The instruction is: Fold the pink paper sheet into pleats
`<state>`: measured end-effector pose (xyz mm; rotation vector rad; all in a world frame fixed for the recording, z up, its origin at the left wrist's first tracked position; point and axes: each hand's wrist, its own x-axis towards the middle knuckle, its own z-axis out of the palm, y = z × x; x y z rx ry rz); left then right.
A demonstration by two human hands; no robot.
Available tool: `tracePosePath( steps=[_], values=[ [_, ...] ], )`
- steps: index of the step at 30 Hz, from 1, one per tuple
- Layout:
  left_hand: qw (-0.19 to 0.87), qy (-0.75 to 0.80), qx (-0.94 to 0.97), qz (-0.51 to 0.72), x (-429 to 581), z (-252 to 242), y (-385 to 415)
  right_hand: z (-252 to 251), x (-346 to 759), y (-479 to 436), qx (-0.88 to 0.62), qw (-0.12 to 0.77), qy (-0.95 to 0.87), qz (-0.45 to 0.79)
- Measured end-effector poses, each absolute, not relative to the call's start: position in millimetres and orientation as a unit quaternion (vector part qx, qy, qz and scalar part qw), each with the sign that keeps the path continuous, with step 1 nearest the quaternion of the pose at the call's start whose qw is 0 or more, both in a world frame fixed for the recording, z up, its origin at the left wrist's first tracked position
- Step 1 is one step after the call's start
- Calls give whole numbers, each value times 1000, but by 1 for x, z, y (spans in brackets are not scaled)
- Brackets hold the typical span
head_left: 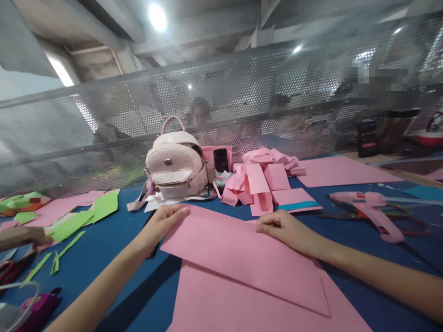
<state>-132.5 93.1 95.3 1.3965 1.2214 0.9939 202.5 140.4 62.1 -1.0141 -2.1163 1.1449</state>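
Holding pink sheet [238,253] over lower sheet [214,304], toward counter's [86,258] near edge | left grip [167,219], right grip [283,227] pinched its far edge | needed steady pull

Lower pink sheet [207,299] is cut off at btm., part. hidden by upper pink sheet [242,258]; co-worker's arm [14,238] cut off L.

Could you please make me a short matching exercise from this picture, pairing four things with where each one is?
Things:
1. Hot glue gun
2. Mini backpack
3. Upper pink sheet
4. Turquoise strip

Places:
A. Across a smaller pink paper piece
B. Gripped at one corner by the left hand
C. Lying beyond the right forearm on the blue tabletop
D. Upright before the perforated screen

Pairs: 1-C, 2-D, 3-B, 4-A
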Motion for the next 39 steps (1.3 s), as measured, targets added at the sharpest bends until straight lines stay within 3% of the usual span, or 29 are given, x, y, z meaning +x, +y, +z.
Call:
tracePosePath(
  steps=[13, 23, 31, 39],
  values=[
    [442, 526, 577, 442, -169, 95, 111, 52, 207, 157, -385, 279, -767, 432],
    [430, 525, 583, 447, -191, 90, 119, 47, 212, 158, -398, 239, -747, 476],
    [440, 525, 560, 466, -189, 90, 120, 55, 209, 145, -323, 176, -747, 553],
    [445, 544, 526, 479, -171, 94, 114, 61, 212, 144, -364, 182, -771, 490]
  ],
)
